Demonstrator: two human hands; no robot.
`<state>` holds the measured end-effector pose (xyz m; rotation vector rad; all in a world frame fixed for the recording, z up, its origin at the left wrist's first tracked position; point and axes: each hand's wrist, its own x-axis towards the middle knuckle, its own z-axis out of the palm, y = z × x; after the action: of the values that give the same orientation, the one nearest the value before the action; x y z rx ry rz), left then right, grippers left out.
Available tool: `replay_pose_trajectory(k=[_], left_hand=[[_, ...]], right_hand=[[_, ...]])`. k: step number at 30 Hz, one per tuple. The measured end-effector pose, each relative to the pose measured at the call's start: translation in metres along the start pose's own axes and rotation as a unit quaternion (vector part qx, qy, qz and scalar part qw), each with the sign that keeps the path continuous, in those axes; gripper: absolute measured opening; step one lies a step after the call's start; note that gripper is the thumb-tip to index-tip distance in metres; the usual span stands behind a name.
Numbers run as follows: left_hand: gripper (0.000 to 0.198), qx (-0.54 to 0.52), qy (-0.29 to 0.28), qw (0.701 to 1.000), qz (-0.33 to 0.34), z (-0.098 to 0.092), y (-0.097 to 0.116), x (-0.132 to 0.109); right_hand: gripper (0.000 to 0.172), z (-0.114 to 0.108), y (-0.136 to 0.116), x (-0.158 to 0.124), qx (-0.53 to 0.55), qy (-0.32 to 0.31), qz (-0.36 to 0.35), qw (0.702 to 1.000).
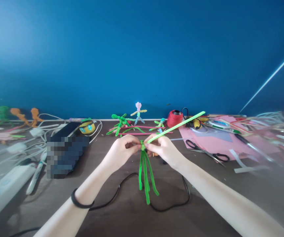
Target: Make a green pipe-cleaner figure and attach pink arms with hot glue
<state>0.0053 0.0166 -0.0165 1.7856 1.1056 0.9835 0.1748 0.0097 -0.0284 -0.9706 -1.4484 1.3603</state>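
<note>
My left hand [121,152] and my right hand [163,149] meet above the brown table [122,214], both pinched on the top of a bundle of dark green pipe cleaners [145,172] whose loose ends hang down. A light green pipe cleaner [179,125] sticks out from the pinch point, slanting up to the right from between my right fingers. A black band circles my left wrist.
Finished pipe-cleaner figures [138,113] stand at the back by the blue wall, with a red thread spool [174,118]. Scissors [207,151] lie on pink paper [213,140] at right. A black cable [171,205] loops below my hands; white cables and a power strip [6,184] crowd the left.
</note>
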Motion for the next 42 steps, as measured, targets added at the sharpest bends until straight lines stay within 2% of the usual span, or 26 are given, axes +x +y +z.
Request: replay_pose_trajectory(k=[5,12,21,33,42], left_hand=[[0.01,-0.035,-0.022,0.998,-0.053,0.0027,-0.0018,0.0009],[0.016,-0.008,-0.008,0.997,-0.074,0.0017,-0.0029,0.0001],[0.018,0.003,0.013,0.996,-0.085,0.0036,0.0033,-0.0021],[0.017,-0.025,0.01,0.994,-0.108,0.0069,0.0012,-0.0018],[0.018,-0.021,-0.006,0.991,-0.132,0.0035,0.0014,-0.0009]], right_hand=[[0.013,0.0001,0.0027,0.0001,-0.01,-0.007,-0.005,1.0],[0.012,0.0016,0.0057,-0.0006,-0.045,-0.008,-0.022,0.999],[0.01,0.0025,0.0031,-0.0005,0.008,-0.004,0.01,1.0],[0.009,0.0038,0.0029,-0.0002,0.029,-0.003,0.023,0.999],[0.013,-0.0007,0.01,0.0024,0.002,-0.005,-0.007,1.0]])
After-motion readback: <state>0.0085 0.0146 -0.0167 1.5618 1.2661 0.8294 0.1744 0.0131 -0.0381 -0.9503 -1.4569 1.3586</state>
